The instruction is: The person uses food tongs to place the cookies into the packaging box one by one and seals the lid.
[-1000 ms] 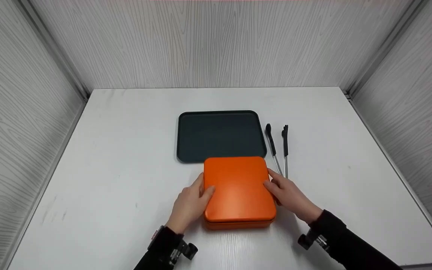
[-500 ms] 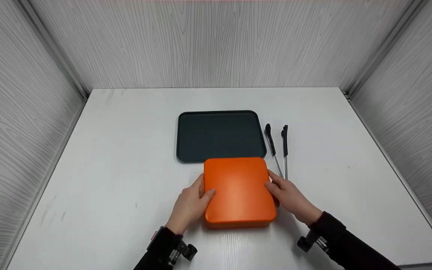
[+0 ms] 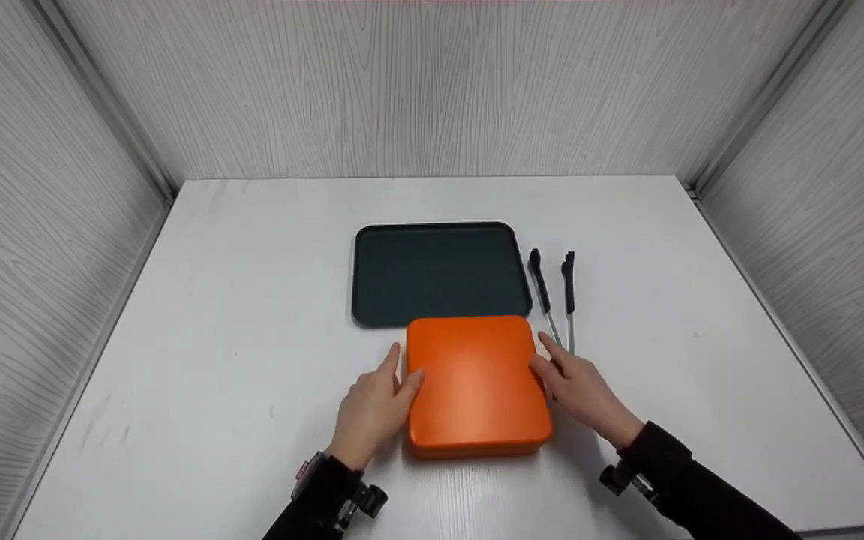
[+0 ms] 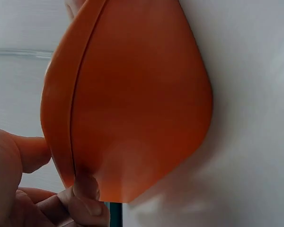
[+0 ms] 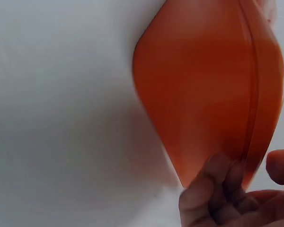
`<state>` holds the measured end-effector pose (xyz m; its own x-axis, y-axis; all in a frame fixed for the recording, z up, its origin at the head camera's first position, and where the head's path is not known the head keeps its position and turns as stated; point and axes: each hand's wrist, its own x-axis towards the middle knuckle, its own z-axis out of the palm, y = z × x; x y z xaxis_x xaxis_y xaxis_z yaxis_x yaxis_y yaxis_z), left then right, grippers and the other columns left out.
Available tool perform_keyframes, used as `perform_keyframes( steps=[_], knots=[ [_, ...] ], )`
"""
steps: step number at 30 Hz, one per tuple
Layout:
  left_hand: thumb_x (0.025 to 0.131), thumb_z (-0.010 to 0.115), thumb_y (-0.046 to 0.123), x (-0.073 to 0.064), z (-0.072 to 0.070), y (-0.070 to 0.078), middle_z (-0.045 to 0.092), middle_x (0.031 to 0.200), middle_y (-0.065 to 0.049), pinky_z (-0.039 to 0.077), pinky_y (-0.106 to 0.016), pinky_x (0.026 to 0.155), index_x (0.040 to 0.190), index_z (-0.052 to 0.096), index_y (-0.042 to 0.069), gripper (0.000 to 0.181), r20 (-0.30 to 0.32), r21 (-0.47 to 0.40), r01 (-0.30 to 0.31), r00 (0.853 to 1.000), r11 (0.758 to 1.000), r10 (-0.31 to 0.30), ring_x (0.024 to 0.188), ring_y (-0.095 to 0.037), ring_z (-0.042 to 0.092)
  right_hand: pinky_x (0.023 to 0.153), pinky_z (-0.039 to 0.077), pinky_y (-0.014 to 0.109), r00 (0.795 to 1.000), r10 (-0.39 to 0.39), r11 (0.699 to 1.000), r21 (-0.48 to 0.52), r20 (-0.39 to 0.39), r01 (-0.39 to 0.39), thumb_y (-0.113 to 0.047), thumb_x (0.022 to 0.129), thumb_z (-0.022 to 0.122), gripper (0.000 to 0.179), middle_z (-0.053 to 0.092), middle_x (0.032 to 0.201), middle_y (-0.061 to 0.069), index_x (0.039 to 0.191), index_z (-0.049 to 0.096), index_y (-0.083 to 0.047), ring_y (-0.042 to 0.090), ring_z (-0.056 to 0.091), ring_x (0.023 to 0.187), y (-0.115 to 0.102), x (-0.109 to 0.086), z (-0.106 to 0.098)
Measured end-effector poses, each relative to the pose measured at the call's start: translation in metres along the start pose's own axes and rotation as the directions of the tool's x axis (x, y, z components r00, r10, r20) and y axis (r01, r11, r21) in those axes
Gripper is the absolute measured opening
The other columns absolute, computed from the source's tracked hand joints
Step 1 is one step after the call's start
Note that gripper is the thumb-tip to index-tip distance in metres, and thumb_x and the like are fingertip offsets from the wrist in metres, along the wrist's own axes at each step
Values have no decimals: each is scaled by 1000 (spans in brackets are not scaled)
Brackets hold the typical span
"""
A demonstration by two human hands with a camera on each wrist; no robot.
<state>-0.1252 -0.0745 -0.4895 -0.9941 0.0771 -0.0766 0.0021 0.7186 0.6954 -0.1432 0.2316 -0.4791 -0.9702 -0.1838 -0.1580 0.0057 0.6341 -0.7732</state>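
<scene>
Head view: an orange lidded box (image 3: pixel 477 386) is seen lying flat on the white counter (image 3: pixel 214 360), near the front middle. It is flanked by both hands. The left hand (image 3: pixel 372 409) is laid against the box's left side, with its thumb on the lid's left edge and its fingers (image 3: pixel 391 358) stretched fairly straight along the side wall. The right hand (image 3: pixel 582 390) is set against the right side, thumb at the lid's right edge, fingers extended beside the wall. Black sleeves (image 3: pixel 691 487) are worn on both arms.

In the left wrist view the box (image 4: pixel 132 99) fills the frame; a seam between lid and base is shown, and the left hand (image 4: pixel 19 189) is seen with a thumb tip pressed at the seam and a fingertip (image 4: pixel 87 191) touching the surface near it. In the right wrist view the box (image 5: pixel 208 90) is seen likewise, with the right hand (image 5: pixel 236 198) and its fingers (image 5: pixel 213 177) lightly bent against the lower wall and the thumb apart at the lid side.

Just behind the box, touching or nearly touching its far edge, a dark rectangular tray (image 3: pixel 439 274) is placed. To the right of the tray, a pair of black-tipped metal tongs (image 3: pixel 556 292) is laid, its handle end reaching close to the right hand.
</scene>
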Motion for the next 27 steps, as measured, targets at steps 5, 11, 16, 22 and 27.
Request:
perform_keyframes(
  steps=[5, 11, 16, 22, 27],
  knots=[
    [104, 58, 41, 4, -2, -1, 62, 119, -8, 53, -37, 91, 154, 46, 6, 62, -160, 271, -260, 937, 927, 310, 108, -25, 57, 103, 50, 42, 934, -346, 862, -425, -92, 277, -32, 105, 59, 66, 58, 135, 15, 160, 32, -6, 30, 57, 123, -3, 1, -3],
    [107, 42, 53, 11, 1, -2, 25, 169, -9, 20, -42, 127, 160, 32, 4, 73, 38, 407, -487, 854, 773, 519, 157, -30, 16, 125, 21, 50, 863, -494, 684, -568, 101, 458, -45, 103, 58, 76, 26, 168, 7, 162, 27, -9, 29, 14, 157, -2, 2, 4],
    [106, 30, 62, 16, 8, -4, 15, 171, -8, 11, -43, 128, 163, 22, 5, 81, 202, 412, -485, 874, 772, 441, 159, -23, 8, 126, 17, 50, 874, -452, 663, -589, 175, 461, -55, 104, 50, 79, 20, 170, 8, 162, 25, -8, 26, 11, 158, 1, 4, 10],
    [106, 29, 62, 17, 14, -7, 15, 171, -8, 11, -44, 128, 163, 21, 5, 80, 212, 419, -478, 878, 772, 429, 158, -21, 10, 126, 18, 49, 899, -400, 694, -580, 181, 426, -57, 105, 44, 77, 17, 171, 6, 163, 23, -10, 24, 13, 158, 5, 3, 14],
    [107, 31, 58, 17, 17, -9, 15, 171, -8, 11, -43, 128, 163, 21, 5, 78, 195, 436, -477, 878, 763, 437, 158, -21, 9, 126, 21, 49, 897, -405, 693, -580, 177, 428, -53, 106, 45, 74, 18, 171, 7, 162, 24, -9, 26, 15, 157, 7, 3, 16]
  ],
)
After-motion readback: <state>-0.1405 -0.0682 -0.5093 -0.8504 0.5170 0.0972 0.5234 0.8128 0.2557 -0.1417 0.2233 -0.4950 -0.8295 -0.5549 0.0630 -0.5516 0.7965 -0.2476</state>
